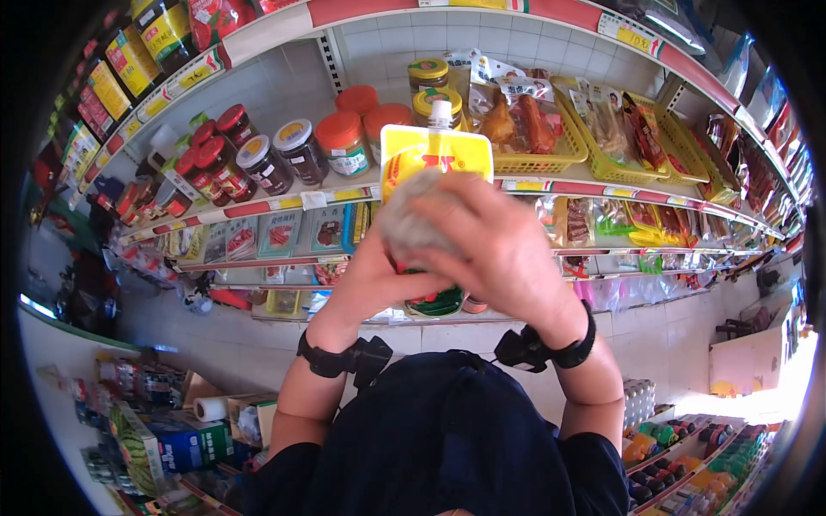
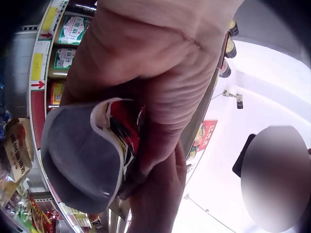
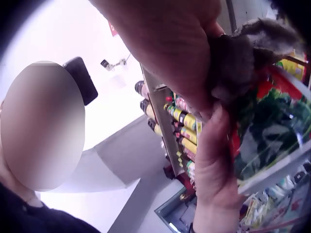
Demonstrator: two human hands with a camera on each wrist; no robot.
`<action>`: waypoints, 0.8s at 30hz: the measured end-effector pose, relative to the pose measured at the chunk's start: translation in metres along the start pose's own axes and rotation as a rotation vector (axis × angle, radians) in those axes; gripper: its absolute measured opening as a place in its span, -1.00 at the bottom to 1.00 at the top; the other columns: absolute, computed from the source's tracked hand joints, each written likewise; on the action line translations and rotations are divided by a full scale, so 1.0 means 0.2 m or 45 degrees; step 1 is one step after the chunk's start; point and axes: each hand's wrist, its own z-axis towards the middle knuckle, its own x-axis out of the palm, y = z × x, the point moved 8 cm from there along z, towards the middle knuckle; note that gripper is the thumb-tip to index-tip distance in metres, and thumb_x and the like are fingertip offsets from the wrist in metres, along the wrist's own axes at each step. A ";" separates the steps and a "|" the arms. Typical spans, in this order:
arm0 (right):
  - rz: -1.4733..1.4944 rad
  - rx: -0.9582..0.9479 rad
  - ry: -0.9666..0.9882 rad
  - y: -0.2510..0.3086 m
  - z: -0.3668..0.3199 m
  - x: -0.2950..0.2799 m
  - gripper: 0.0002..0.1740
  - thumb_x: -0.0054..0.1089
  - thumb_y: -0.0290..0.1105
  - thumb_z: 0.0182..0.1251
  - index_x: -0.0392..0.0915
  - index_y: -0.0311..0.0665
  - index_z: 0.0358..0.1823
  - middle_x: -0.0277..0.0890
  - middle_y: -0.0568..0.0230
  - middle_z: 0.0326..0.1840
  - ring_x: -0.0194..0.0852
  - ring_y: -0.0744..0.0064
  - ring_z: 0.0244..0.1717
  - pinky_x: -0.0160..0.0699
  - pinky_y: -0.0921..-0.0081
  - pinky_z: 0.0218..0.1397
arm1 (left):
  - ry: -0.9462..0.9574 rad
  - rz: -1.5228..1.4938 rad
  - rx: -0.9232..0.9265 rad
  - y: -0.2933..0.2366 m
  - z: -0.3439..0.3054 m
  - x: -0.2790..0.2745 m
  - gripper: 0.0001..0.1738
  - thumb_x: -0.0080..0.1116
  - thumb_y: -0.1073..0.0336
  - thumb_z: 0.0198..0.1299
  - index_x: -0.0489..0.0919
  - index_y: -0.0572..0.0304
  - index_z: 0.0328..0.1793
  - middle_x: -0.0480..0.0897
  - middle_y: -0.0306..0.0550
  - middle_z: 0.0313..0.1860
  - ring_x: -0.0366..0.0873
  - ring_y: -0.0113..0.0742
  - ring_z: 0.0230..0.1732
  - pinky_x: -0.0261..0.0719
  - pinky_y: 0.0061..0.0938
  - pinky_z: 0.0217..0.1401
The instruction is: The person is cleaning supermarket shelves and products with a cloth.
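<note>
A yellow spouted pouch (image 1: 437,144) with a white cap stands upright in front of the shelf in the head view. My left hand (image 1: 366,273) grips it from the left side, its thumb across the lower front. A grey cloth (image 1: 419,217) is bunched in my right hand (image 1: 503,236), which presses it against the pouch's front and covers much of the print. The left wrist view shows the pouch's grey curved base (image 2: 82,158) below my palm. In the right wrist view the cloth (image 3: 235,63) lies over the green and red printed face (image 3: 272,124).
Behind the pouch, shelves carry jars with red lids (image 1: 342,142), dark jars (image 1: 264,163) and yellow baskets (image 1: 538,162) of packaged meat. Flat packets (image 1: 280,230) line the shelf below. Bottles (image 1: 680,464) stand at lower right, cartons (image 1: 185,443) at lower left.
</note>
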 end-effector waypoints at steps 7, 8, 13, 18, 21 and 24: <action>-0.050 0.061 0.015 -0.10 0.01 -0.01 -0.55 0.34 -0.42 0.11 0.55 -0.17 0.09 0.51 0.11 0.02 0.61 0.01 -0.12 0.64 0.24 -0.11 | -0.061 -0.039 -0.106 0.07 0.03 0.00 -0.19 0.44 0.56 -0.01 0.30 0.23 0.39 0.52 -0.12 0.25 0.52 -0.40 0.22 0.53 -0.45 0.23; -0.089 0.125 -0.097 -0.16 0.00 -0.06 -0.58 0.31 -0.42 0.12 0.55 -0.17 0.07 0.51 0.14 -0.05 0.62 0.06 -0.20 0.63 0.23 -0.17 | -0.065 -0.039 -0.103 0.06 0.03 0.00 -0.19 0.44 0.56 -0.01 0.30 0.23 0.39 0.52 -0.12 0.25 0.52 -0.40 0.22 0.53 -0.45 0.23; 0.078 0.356 -0.136 -0.25 -0.14 -0.12 -0.69 0.37 -0.35 0.14 0.62 -0.24 -0.08 0.52 0.11 -0.19 0.62 0.07 -0.23 0.60 0.25 -0.20 | -0.180 -0.124 -0.022 0.01 0.05 -0.05 -0.33 0.38 0.61 0.04 0.38 0.26 0.31 0.63 -0.11 0.12 0.63 -0.41 0.08 0.61 -0.49 0.12; 0.412 0.470 0.109 -0.29 -0.19 0.10 -0.64 0.50 -0.18 0.09 0.65 -0.32 -0.24 0.49 0.10 -0.28 0.56 0.12 -0.31 0.53 0.30 -0.25 | -0.145 -0.102 -0.022 0.01 0.07 -0.02 -0.35 0.37 0.60 0.05 0.39 0.27 0.30 0.63 -0.10 0.13 0.62 -0.39 0.10 0.62 -0.46 0.14; 0.553 0.527 0.156 -0.33 -0.21 0.14 -0.64 0.48 -0.20 0.13 0.63 -0.34 -0.23 0.47 0.10 -0.30 0.51 0.18 -0.33 0.47 0.33 -0.25 | -0.076 -0.102 -0.013 0.03 0.07 0.01 -0.35 0.35 0.60 0.06 0.39 0.27 0.31 0.62 -0.10 0.13 0.62 -0.39 0.11 0.62 -0.44 0.15; 0.638 0.522 0.192 -0.37 -0.23 0.16 -0.66 0.46 -0.24 0.14 0.63 -0.35 -0.21 0.49 0.12 -0.30 0.52 0.22 -0.29 0.47 0.36 -0.21 | -0.074 -0.190 -0.135 0.08 0.08 0.02 -0.35 0.36 0.60 0.06 0.38 0.27 0.31 0.63 -0.11 0.13 0.61 -0.38 0.12 0.60 -0.44 0.17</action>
